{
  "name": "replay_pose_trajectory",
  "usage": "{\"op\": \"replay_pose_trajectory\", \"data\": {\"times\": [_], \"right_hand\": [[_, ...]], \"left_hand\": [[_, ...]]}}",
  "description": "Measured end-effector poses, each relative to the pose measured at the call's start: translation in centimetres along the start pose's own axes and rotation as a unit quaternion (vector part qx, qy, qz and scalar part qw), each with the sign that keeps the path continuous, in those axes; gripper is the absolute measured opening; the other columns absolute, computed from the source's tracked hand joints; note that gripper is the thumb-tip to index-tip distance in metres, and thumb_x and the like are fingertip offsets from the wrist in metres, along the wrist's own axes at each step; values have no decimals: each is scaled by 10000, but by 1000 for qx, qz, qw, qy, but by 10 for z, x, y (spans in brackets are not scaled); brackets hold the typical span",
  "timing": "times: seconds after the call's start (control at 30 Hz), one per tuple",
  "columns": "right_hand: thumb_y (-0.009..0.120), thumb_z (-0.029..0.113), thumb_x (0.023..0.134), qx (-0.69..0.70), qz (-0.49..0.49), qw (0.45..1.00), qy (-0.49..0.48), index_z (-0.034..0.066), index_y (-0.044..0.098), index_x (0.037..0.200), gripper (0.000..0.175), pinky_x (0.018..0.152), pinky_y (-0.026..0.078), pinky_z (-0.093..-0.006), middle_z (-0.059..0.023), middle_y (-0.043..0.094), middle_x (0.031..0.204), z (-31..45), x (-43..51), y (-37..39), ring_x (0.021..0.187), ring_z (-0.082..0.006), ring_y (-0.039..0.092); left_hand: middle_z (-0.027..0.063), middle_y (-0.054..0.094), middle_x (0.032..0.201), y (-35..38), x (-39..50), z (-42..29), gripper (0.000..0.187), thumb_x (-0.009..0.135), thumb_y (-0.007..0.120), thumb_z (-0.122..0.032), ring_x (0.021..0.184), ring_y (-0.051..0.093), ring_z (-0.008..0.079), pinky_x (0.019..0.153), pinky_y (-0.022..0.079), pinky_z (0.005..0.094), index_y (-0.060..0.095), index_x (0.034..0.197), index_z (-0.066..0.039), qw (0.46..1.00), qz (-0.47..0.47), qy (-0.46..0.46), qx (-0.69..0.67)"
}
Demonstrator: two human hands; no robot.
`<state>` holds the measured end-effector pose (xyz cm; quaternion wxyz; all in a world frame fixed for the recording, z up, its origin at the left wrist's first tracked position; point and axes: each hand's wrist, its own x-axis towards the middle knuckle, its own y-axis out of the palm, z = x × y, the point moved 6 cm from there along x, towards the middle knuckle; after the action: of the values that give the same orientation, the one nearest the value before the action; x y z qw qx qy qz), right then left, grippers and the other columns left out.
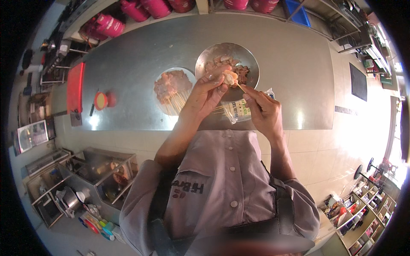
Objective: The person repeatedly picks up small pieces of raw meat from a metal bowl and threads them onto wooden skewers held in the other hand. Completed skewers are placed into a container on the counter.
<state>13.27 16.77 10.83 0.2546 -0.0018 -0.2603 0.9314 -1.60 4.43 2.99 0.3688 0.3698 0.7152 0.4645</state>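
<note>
My left hand (pixel 209 89) grips pieces of raw meat (pixel 229 77) above the near left part of a round metal bowl (pixel 200 59). A bamboo skewer (pixel 240 88) enters the meat, and my right hand (pixel 264 107) pinches its lower end. More raw meat pieces (pixel 222 60) lie inside the bowl, with a darker heap on the right. Left of the bowl, a white plate (pixel 157 104) carries a pile of skewered raw meat (pixel 173 83), the sticks pointing towards me. Beneath and between my hands lies a plastic pack of skewers (pixel 238 110) that bears writing, partly covered by my right hand.
The steel table (pixel 134 57) holds a red cutting board (pixel 75 86), a knife (pixel 92 108) and a red-rimmed small bowl (pixel 101 101) at the left. Pink gas cylinders (pixel 110 25) stand beyond the far edge, near a blue tray (pixel 298 12). A glass-sided cabinet (pixel 109 179) is behind me, left.
</note>
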Motion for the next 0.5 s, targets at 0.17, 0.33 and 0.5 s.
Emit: {"op": "replay_pose_trajectory", "data": {"times": [0.17, 0.33, 0.5], "right_hand": [[689, 60, 1024, 11, -30, 999, 8, 75, 755, 1336, 319, 797, 634, -363, -197, 797, 1085, 8, -4, 4, 948, -258, 815], [678, 55, 1026, -18, -37, 999, 9, 92, 753, 1347, 332, 774, 631, -370, -176, 794, 1050, 9, -5, 5, 903, -283, 809], [673, 33, 1013, -28, -36, 999, -7, 92, 749, 1355, 356, 731, 627, -390, -168, 788, 1006, 8, -6, 6, 847, -282, 800]], "left_hand": [[275, 555, 1439, 4, 1, 13, 512, 1083, 598, 2, 1280, 649, 293, 1006, 643, 306, 423, 1560, 58, 980, 46, -4, -191], [265, 550, 1408, 10, 0, 19, 414, 1091, 601, -13, 1232, 658, 265, 984, 638, 288, 481, 1479, 67, 976, 28, -5, -217], [162, 647, 1277, 8, -7, 16, 352, 1085, 643, -50, 1106, 696, 188, 965, 626, 248, 561, 1413, 49, 994, -77, 45, -70]]}}
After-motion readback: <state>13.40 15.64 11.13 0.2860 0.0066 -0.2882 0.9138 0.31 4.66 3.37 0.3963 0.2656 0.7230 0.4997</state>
